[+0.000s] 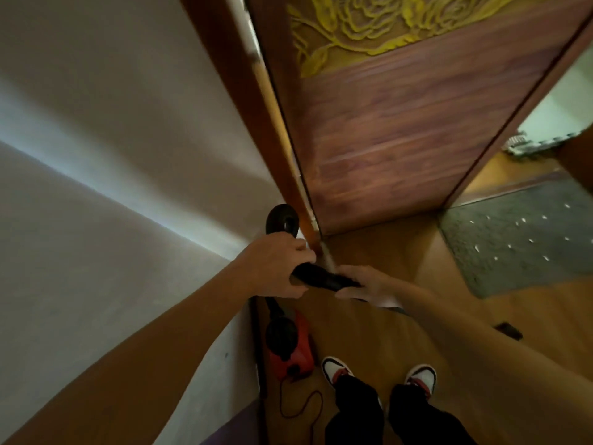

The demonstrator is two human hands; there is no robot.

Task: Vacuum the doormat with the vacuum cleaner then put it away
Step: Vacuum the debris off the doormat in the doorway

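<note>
The left hand (276,268) grips the thick end of a black nozzle (321,277), fingers curled over the top and thumb beneath, with the bare forearm reaching in straight from 7 o'clock. The right hand (369,284) holds the nozzle's narrow tip, its fingers closed around it, and that arm comes in from 4 o'clock. The nozzle lies nearly level between the two hands. From the left hand a black hose (282,220) loops up at 12 o'clock and also drops toward 6 o'clock to the red vacuum cleaner (295,351), which sits on the wooden floor (385,332) against the wall (112,155). A red cord (301,399) trails from it beside the shoes (337,369). The grey doormat (519,242) lies at 2 o'clock, well apart from the hands, past the carved wooden door (401,139).
</note>
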